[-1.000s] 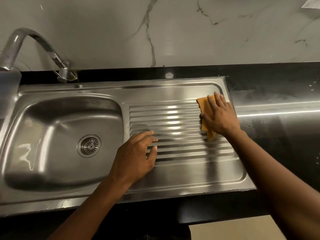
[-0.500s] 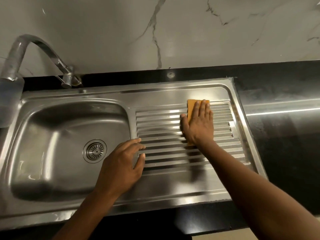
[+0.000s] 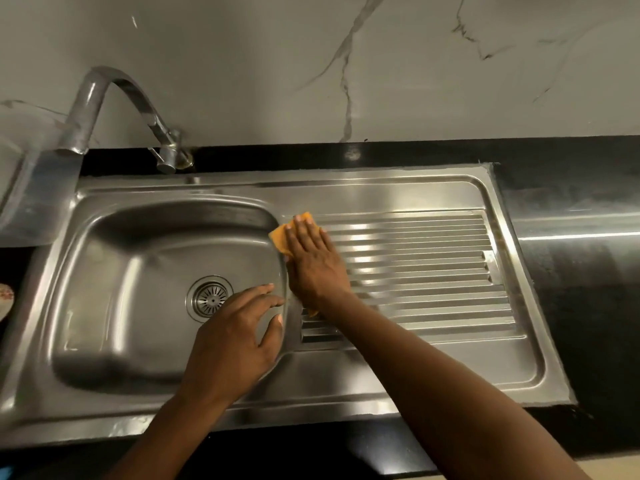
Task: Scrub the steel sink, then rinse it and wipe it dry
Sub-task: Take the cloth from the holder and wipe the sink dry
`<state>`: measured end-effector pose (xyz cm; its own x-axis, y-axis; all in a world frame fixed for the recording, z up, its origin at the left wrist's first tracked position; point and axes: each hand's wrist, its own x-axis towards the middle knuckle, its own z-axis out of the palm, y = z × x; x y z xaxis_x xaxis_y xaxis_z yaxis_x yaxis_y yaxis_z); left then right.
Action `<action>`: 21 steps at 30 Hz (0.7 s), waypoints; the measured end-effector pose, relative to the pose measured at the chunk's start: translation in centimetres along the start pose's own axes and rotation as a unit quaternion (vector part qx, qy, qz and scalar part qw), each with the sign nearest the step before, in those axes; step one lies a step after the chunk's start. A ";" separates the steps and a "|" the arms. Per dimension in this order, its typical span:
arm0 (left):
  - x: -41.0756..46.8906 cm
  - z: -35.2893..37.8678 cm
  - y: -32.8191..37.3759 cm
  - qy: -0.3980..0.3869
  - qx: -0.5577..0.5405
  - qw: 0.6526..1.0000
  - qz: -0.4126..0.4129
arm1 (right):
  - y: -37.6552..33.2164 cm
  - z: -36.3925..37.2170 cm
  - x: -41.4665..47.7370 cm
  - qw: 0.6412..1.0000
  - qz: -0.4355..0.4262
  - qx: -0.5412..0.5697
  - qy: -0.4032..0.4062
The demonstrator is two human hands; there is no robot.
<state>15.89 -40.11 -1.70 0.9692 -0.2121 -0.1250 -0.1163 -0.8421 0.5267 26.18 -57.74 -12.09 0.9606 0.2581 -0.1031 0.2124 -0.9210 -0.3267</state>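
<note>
The steel sink has a basin on the left with a round drain and a ribbed drainboard on the right. My right hand lies flat, fingers straight, pressing an orange cloth onto the left end of the drainboard, beside the basin's edge. Most of the cloth is hidden under the palm. My left hand hovers over the basin's right rim with fingers loosely spread, holding nothing.
A curved steel tap rises behind the basin at the back left. Black countertop surrounds the sink, under a grey marble wall. Part of a pale object shows at the far left edge.
My right hand has slid the orange cloth leftwards across the drainboard, from its right end to the edge by the basin. My left hand stays near the basin's right rim.
</note>
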 end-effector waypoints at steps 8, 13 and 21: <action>0.0 -0.1 0.2 0.018 -0.007 1.000 -0.008 | -1.6 -2.9 -1.3 0.937 -0.007 0.341 0.069; 0.8 1.4 1.9 0.020 -0.028 0.999 0.010 | 6.8 -8.8 -3.3 0.796 0.181 0.530 0.231; 0.8 3.3 3.9 0.008 -0.043 0.999 0.023 | 24.1 -11.6 -6.6 0.915 0.280 0.199 0.214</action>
<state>15.51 -45.20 -2.54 0.9669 -0.2404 -0.0854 -0.1420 -0.7855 0.6024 27.03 -84.98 -8.40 0.8992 -0.4374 -0.0104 -0.3349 -0.6726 -0.6599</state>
